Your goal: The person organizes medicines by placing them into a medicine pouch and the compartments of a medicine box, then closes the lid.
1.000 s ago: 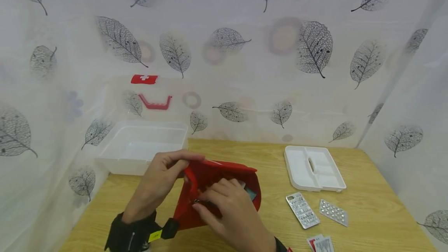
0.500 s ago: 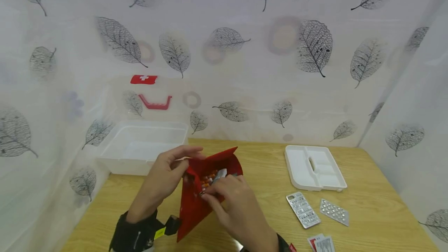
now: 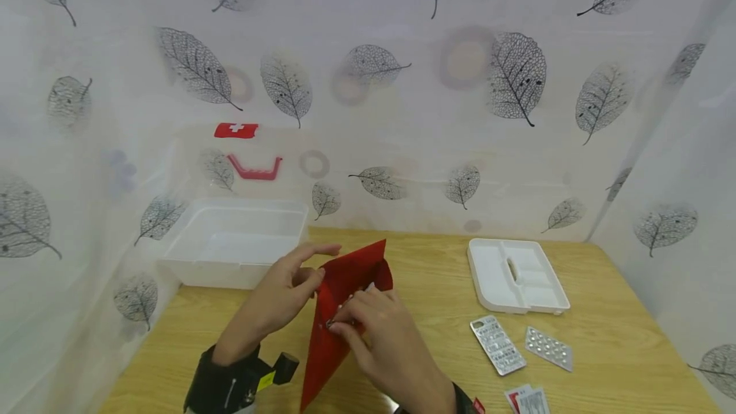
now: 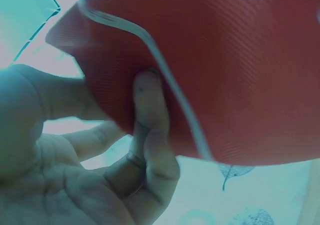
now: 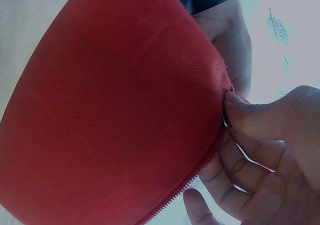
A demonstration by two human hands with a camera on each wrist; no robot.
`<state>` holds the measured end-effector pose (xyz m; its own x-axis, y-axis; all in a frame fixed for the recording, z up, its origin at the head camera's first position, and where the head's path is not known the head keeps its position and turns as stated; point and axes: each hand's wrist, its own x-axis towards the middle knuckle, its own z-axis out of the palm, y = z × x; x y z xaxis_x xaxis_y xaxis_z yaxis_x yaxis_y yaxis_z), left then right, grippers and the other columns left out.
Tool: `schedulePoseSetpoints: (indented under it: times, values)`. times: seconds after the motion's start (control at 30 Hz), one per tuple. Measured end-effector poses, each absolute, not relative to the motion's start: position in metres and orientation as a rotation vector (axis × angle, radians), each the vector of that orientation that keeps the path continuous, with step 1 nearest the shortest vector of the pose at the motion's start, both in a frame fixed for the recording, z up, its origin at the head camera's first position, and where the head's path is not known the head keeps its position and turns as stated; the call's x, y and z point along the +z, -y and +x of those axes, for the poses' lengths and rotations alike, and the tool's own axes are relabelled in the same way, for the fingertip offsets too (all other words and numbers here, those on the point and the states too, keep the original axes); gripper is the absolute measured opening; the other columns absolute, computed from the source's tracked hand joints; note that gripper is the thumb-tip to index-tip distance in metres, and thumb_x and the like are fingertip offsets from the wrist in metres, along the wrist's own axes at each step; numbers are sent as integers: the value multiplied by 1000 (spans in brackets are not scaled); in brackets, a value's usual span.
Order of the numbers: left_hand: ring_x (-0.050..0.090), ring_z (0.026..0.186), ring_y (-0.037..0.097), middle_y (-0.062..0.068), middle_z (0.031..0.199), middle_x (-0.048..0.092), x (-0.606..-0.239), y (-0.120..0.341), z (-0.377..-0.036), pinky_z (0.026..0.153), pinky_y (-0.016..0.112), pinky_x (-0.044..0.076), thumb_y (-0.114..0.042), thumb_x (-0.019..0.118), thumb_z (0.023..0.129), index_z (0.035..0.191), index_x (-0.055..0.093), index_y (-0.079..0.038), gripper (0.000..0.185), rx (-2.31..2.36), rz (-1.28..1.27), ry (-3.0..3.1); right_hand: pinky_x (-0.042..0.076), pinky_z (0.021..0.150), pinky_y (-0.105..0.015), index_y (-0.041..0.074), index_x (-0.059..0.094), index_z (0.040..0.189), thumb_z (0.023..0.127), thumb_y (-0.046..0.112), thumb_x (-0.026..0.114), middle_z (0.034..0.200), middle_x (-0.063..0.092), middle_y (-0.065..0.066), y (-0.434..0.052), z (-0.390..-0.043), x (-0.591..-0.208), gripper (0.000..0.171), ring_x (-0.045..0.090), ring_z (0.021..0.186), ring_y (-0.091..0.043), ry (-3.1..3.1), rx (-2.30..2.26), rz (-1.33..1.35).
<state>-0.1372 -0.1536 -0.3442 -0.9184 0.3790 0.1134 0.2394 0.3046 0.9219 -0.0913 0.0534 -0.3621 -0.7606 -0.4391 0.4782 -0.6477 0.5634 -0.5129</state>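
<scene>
A red zip pouch (image 3: 333, 353) is held up over the table, tilted, its mouth partly open. My left hand (image 3: 282, 296) pinches the pouch's upper left corner; in the left wrist view a finger (image 4: 150, 100) presses the red fabric beside a pale trim line. At the pouch's mouth, my right hand (image 3: 391, 337) pinches the small zipper pull (image 3: 329, 323) between thumb and fingers. The toothed zipper edge (image 5: 172, 197) runs away from these fingers in the right wrist view. Bits of the contents show at the mouth, mostly hidden by the right hand.
A white translucent bin (image 3: 230, 273) stands at the back left. At the right lie a white divided tray (image 3: 485, 273), two silver blister packs (image 3: 498, 345) and small flat packets (image 3: 533, 401). A leaf-patterned curtain (image 3: 391, 126) hangs behind the table.
The pouch has turned and tipped more upright, and its mouth looks narrower. Orange and white capsules seen inside half a second ago are mostly hidden. My left hand has shifted slightly right.
</scene>
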Motion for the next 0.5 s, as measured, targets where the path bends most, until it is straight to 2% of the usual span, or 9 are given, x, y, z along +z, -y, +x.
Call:
schedulePoseSetpoints:
  times: [0.07,0.2,0.3,0.4,0.5]
  values:
    - [69,85,19,15,141,53,-342,155,-134,76,32,57,-15,55,104,146,48,-13,42,1657,574,-2477,47,86,-32,23,73,94,90,25,78,87,68,16,-53,-92,-362,7,57,84,-1,2523,980,880]
    - [67,96,19,10,138,48,-336,158,-127,79,35,58,-35,69,97,139,45,-16,51,1566,454,-2509,45,84,-31,24,73,93,88,26,80,84,68,17,-51,-94,-365,8,56,80,0,2508,919,831]
    - [65,105,22,9,125,56,-333,161,-124,82,34,59,-40,74,92,126,46,-13,51,1482,461,-2466,43,81,-29,24,73,90,87,27,81,80,66,18,-50,-96,-367,9,52,74,1,2487,906,794]
    - [65,106,22,7,113,64,-333,163,-124,84,34,59,-39,72,94,113,53,-10,39,1395,567,-2447,42,79,-28,24,72,90,87,28,81,79,67,19,-49,-97,-369,10,50,71,2,2487,924,758]
    - [65,107,22,3,114,69,-334,164,-125,86,35,59,-36,64,100,114,62,-11,28,1316,669,-2457,42,78,-28,23,72,90,86,26,82,79,68,18,-49,-97,-370,11,52,70,1,2502,939,718]
